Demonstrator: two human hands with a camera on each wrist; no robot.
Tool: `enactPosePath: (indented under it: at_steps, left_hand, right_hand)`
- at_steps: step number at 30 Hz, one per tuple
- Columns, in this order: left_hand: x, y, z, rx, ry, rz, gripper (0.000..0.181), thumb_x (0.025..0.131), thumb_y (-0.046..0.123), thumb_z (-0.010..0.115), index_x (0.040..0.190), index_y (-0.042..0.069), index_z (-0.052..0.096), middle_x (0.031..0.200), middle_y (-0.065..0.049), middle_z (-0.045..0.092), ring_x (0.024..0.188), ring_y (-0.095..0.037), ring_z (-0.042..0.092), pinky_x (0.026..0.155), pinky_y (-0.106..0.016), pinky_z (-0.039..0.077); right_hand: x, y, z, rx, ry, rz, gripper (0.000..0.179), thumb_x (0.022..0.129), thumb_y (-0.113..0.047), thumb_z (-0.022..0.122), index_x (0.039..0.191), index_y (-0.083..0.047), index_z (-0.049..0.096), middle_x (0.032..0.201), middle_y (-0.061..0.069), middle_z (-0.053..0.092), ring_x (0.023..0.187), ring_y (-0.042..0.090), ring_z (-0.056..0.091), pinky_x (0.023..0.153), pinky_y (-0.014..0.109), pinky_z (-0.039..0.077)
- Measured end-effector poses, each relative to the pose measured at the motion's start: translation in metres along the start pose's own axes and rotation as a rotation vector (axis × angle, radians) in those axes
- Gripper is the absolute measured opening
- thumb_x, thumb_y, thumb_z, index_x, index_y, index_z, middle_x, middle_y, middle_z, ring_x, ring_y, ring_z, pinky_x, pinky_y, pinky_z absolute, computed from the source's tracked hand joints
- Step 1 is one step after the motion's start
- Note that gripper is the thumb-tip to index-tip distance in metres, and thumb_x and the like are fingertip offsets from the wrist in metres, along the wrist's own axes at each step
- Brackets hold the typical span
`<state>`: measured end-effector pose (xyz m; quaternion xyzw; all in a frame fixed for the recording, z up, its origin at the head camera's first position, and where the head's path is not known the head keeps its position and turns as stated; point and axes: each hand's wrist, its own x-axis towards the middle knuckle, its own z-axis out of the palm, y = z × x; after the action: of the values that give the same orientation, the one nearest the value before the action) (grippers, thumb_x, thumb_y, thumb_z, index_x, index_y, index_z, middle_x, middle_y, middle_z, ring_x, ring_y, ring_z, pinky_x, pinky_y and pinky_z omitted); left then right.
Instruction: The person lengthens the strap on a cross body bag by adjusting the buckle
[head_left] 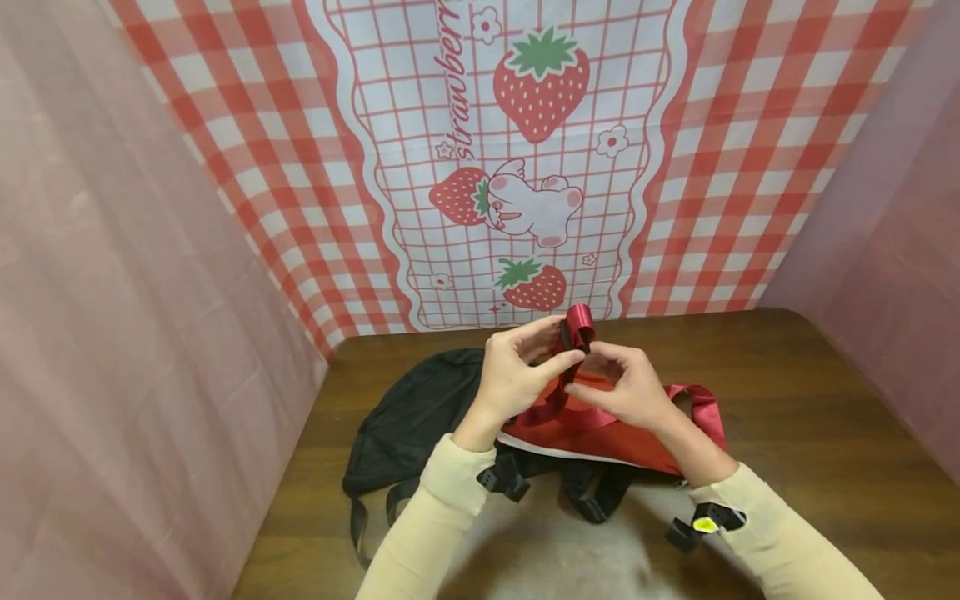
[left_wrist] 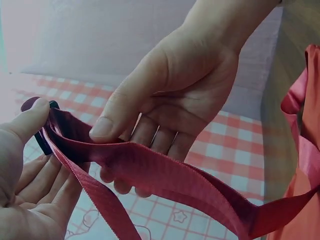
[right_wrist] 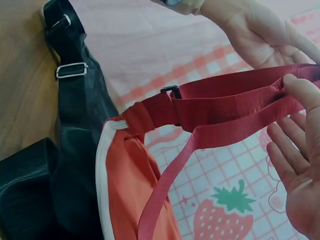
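My left hand (head_left: 510,371) pinches a dark red webbing strap (head_left: 581,323) where it doubles over at a black slider buckle (left_wrist: 42,135). The strap's end is raised above a red bag (head_left: 630,443) with a white edge. Close to the right, my right hand (head_left: 633,392) pinches the same strap between thumb and fingers, as the thumb (left_wrist: 107,127) pressed on it in the left wrist view shows. A second black buckle (right_wrist: 171,91) sits on the strap near the bag's end. One loose length of strap hangs down below the hands.
A black bag (head_left: 412,421) lies left of the red one, its straps (right_wrist: 72,70) bearing metal sliders. Another red strap loop (head_left: 705,410) rests at the right. The wooden table (head_left: 810,400) backs onto a checked strawberry cloth (head_left: 712,192), with pink curtains (head_left: 150,292) at the sides.
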<state>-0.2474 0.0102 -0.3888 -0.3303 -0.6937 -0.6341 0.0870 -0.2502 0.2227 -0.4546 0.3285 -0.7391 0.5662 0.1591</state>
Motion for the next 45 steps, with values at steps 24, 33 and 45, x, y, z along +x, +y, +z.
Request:
enactPosePath:
  at_steps: [24, 33, 45]
  left_hand:
    - [-0.005, 0.002, -0.001, 0.123, -0.024, 0.011, 0.05, 0.085, 0.008, 0.09, 0.133, 0.004, 0.074, 0.126, -0.016, 0.078, 0.113, -0.025, 0.078, 0.096, -0.025, 0.062]
    - [-0.008, -0.001, 0.002, 0.139, -0.037, 0.04, 0.05, 0.085, 0.007, 0.09, 0.133, 0.003, 0.074, 0.129, -0.015, 0.077, 0.117, -0.024, 0.077, 0.101, -0.025, 0.06]
    - [-0.009, -0.006, 0.005, 0.09, -0.014, 0.003, 0.048, 0.087, 0.008, 0.088, 0.133, 0.003, 0.074, 0.13, -0.016, 0.076, 0.118, -0.026, 0.076, 0.101, -0.028, 0.06]
  right_hand:
    - [0.028, -0.048, -0.045, -0.072, -0.145, -0.075, 0.044, 0.088, 0.013, 0.077, 0.129, -0.004, 0.072, 0.114, 0.003, 0.073, 0.099, 0.01, 0.073, 0.078, 0.024, 0.065]
    - [0.029, -0.051, -0.042, -0.105, -0.09, -0.069, 0.046, 0.078, 0.013, 0.087, 0.118, -0.006, 0.077, 0.115, 0.003, 0.075, 0.103, 0.011, 0.072, 0.095, 0.021, 0.062]
    - [0.029, -0.05, -0.036, 0.125, 0.002, -0.039, 0.042, 0.087, 0.017, 0.075, 0.128, 0.011, 0.066, 0.118, -0.002, 0.075, 0.093, 0.01, 0.072, 0.078, 0.022, 0.063]
